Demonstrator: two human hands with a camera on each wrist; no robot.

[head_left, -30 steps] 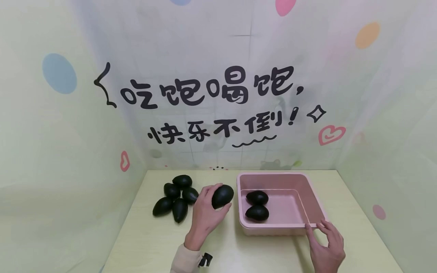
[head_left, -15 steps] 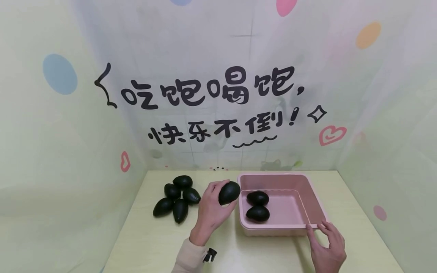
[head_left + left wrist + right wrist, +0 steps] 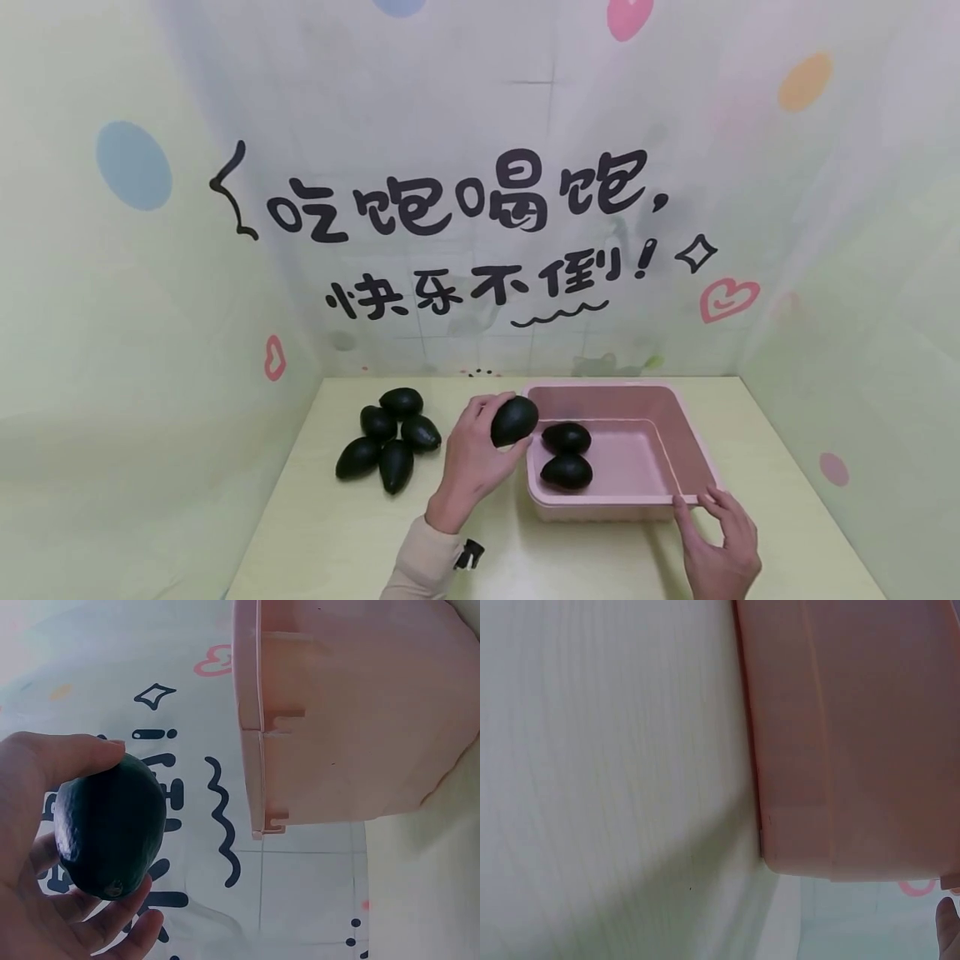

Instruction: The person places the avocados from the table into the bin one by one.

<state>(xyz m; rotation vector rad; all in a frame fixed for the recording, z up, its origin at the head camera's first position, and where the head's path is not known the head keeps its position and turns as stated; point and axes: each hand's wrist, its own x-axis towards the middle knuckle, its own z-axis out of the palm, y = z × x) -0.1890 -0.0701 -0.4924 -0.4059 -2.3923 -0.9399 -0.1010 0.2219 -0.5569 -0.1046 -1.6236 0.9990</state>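
Observation:
My left hand [image 3: 477, 454] grips a dark green avocado [image 3: 514, 420] at the left rim of a pink plastic bin [image 3: 622, 500]. In the left wrist view the thumb lies across the top of the avocado [image 3: 112, 829] and the fingers curl beneath it, level with the bin's upper edge. Two more avocados lie inside the bin against its left side, the front one [image 3: 567, 472] close to the back one [image 3: 567, 437]. My right hand [image 3: 722, 537] holds the bin's front right corner, thumb and fingertips at the rim. Only a fingertip [image 3: 949, 926] shows in the right wrist view.
Several avocados [image 3: 396, 467] sit in a loose cluster on the pale wooden table [image 3: 315, 542], left of the bin. A printed cloth backdrop [image 3: 480, 108] rises behind the table and along both sides.
My left hand has carried the avocado rightward from between the cluster and the bin to the bin's left rim. My right hand has stayed at the bin's corner.

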